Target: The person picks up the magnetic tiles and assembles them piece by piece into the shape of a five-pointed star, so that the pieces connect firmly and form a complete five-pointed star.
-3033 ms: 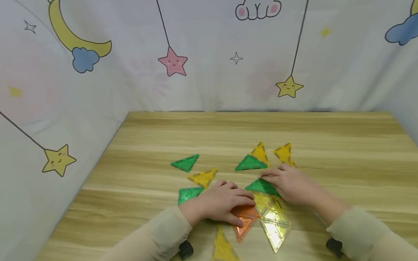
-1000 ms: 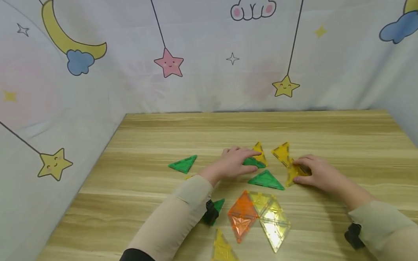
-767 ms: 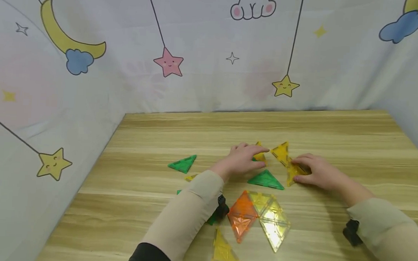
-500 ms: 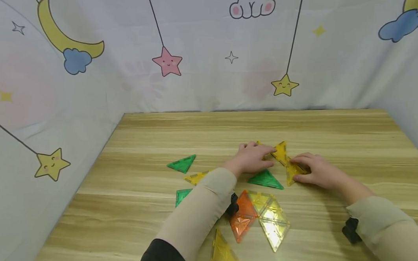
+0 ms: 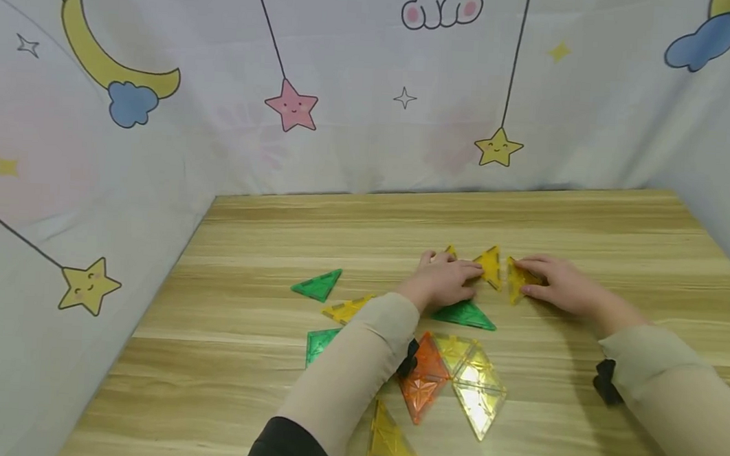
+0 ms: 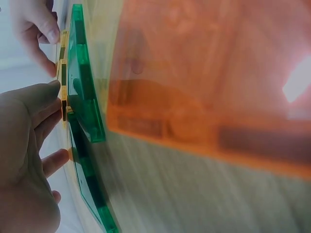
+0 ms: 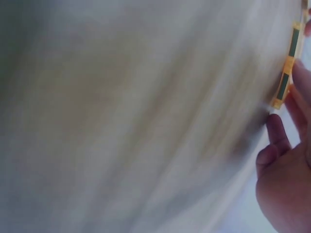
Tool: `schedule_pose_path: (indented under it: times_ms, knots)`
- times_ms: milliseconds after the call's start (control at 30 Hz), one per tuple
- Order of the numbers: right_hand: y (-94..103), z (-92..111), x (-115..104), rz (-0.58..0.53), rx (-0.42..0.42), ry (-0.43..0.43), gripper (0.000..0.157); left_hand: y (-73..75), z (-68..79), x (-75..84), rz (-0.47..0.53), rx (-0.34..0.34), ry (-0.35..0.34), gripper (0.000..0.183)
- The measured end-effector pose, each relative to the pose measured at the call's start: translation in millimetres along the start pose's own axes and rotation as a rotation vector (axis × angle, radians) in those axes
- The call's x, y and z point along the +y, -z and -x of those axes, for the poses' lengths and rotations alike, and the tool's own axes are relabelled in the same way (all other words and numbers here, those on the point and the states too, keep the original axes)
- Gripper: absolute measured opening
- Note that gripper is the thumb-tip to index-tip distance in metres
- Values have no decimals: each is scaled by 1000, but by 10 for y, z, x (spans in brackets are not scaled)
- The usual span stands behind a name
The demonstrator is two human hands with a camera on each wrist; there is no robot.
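My right hand (image 5: 561, 286) pinches a yellow triangular magnetic tile (image 5: 514, 283) between thumb and fingers; the right wrist view shows dark strips along this yellow tile's edge (image 7: 286, 70). To its left, my left hand (image 5: 441, 280) has thumb and fingertips at a second yellow triangular tile (image 5: 490, 266). A narrow gap parts the two tiles. Under the left hand, one yellow tile (image 5: 452, 250) is mostly hidden. A green triangular tile (image 5: 464, 314) lies just below that hand. Nearer, orange tiles (image 5: 421, 382) and pale yellow tiles (image 5: 479, 392) lie joined flat.
Left of the hands are a green triangle (image 5: 317, 285), a yellow triangle (image 5: 345, 310) and another green tile (image 5: 320, 343), partly behind the left sleeve (image 5: 348, 358). A yellow triangle (image 5: 391, 439) lies near the front. Everything rests on the wooden table (image 5: 246, 249) before a printed curtain (image 5: 361, 62).
My left hand has gone from the orange tiles up to the yellow tiles. My right hand left a green tile, took a yellow tile and has just shifted it away from me, apart from its neighbour.
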State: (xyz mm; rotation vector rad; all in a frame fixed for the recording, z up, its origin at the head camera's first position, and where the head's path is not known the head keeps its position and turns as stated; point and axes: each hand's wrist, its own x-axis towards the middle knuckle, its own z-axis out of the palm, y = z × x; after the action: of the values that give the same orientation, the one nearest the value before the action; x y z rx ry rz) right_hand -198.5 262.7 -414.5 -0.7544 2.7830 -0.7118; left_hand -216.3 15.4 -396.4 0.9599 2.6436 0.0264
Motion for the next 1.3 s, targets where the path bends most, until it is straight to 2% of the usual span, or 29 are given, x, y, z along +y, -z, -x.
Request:
schedule_pose_path:
  times_ms: [267,433,700,867,1033,1167,1300]
  knots:
    - [34,-204,-76,31,-59,-75,49,-22,-7,-28,55,-16,-14,50]
    - [18,-242,-125,37,-61,-93,51,-41,-16,-50,74,-23,-28,51]
    - [-21,-258,-189,36,-44,-76,84,-20,11,-64,75,-39,-29,51]
    - [-29,-276,-168,51,-43,-59,91,-4,1,-66,78,-47,-32,51]
    - [-34,-298,-131,77,-26,-59,90,6,1,-79,83,-61,-48,51]
    - [-29,-284,-125,72,-16,-71,89,-20,42,-170,173,14,-83,51]
    - [-33,-294,-176,86,19,-53,78,-71,149,-371,219,116,-53,50]
